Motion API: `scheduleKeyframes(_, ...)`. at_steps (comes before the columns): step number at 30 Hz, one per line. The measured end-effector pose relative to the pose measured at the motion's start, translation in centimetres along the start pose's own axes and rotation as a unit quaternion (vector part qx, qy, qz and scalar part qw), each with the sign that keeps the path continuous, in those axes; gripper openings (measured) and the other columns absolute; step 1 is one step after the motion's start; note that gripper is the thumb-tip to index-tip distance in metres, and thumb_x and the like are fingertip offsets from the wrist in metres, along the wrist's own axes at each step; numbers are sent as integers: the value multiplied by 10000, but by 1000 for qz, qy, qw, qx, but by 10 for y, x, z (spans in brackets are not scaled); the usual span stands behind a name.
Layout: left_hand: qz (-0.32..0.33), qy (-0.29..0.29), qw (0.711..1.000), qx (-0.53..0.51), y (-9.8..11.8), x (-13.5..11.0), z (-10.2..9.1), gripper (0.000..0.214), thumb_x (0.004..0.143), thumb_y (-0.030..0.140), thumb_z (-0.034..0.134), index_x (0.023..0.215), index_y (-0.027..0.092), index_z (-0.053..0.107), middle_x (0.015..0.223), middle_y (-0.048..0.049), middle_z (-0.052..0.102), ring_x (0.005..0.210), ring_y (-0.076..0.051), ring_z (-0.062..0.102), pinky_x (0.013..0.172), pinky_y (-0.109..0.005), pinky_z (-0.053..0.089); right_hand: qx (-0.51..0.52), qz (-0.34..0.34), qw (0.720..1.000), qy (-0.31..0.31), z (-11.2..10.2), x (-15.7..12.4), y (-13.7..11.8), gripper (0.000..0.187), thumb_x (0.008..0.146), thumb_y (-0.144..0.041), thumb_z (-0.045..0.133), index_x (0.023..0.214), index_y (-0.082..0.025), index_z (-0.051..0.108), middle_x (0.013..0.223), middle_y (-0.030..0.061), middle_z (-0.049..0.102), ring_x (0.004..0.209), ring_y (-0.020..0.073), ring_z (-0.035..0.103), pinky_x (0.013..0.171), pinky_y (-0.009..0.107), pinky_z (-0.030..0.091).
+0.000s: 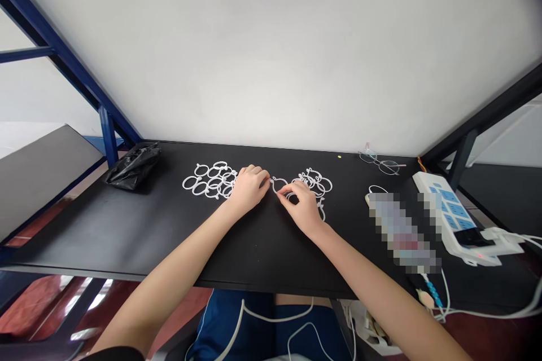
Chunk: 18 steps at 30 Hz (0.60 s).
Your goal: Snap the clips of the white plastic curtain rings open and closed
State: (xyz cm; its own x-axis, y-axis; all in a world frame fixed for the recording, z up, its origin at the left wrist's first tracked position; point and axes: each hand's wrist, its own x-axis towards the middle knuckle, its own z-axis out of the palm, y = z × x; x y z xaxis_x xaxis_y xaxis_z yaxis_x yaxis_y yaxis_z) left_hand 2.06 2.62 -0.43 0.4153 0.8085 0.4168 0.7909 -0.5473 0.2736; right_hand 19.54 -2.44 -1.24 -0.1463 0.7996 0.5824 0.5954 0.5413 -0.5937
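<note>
Well left of the grip sits a crumpled black plastic bag; nearer lies a cluster of thin white rings, partly hidden by the left hand. Its fingers curl just beside a single thin white ring; I cannot tell whether they pinch it. The right hand grasps that ring between thumb and 1 finger, covering part of a 2nd white ring cluster. Farther right: thin-rimmed glasses, a white power strip with blue sockets.

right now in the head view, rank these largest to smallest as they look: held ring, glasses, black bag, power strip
1. Power strip
2. Black bag
3. Glasses
4. Held ring

The strip looks nearer the camera than the bag.
</note>
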Motion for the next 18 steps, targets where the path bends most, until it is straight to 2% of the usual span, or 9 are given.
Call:
scheduleKeyframes(3,11,27,997,-75,4,0,0,138,884,179,501,846,179,634,834,-37,662,828,-194,578,821,-356,419,19,-6,999,28,-1,0,-3,110,850,-144,603,784,-232,610,765,2,667,776,194,625,830,398,512)
scheduleKeyframes(6,-10,26,974,-226,8,0,-1,146,866,172,500,919,171,636,866,-40,667,841,-178,607,831,-339,450,33,-14,999,40,-2,0,-4,93,859,-166,602,794,-230,621,767,6,666,764,189,632,775,373,527)
scheduleKeyframes(8,-50,-11,929,-367,11,1,-3,147,860,196,505,928,160,630,872,-40,667,834,-164,624,818,-315,480,37,-12,998,42,-2,0,-3,79,862,-179,602,807,-229,628,773,9,665,763,187,635,754,362,530)
scheduleKeyframes(11,-106,-92,840,-524,15,4,-8,157,846,252,545,906,141,638,870,-40,663,835,-158,633,821,-309,509,40,-11,998,42,-1,0,-2,71,860,-177,604,818,-228,630,788,12,666,761,184,638,735,349,530)
scheduleKeyframes(12,-116,-110,819,-550,15,4,-9,169,840,273,567,906,137,644,869,-41,661,840,-160,633,824,-313,513,39,-14,998,43,-1,0,-2,75,857,-170,606,815,-228,627,788,12,666,760,184,638,731,345,529)
scheduleKeyframes(14,-128,-127,797,-576,15,5,-10,196,829,307,612,911,134,654,869,-41,658,856,-163,631,835,-317,513,34,-23,998,45,-1,0,-2,87,853,-154,608,807,-227,618,783,10,664,756,182,633,726,341,526)
scheduleKeyframes(18,-117,-128,794,-583,12,4,-9,228,815,339,672,911,134,658,864,-41,657,840,-154,628,819,-295,499,24,-34,998,42,0,-1,-4,99,860,-148,593,801,-227,603,769,9,654,741,180,617,719,340,522)
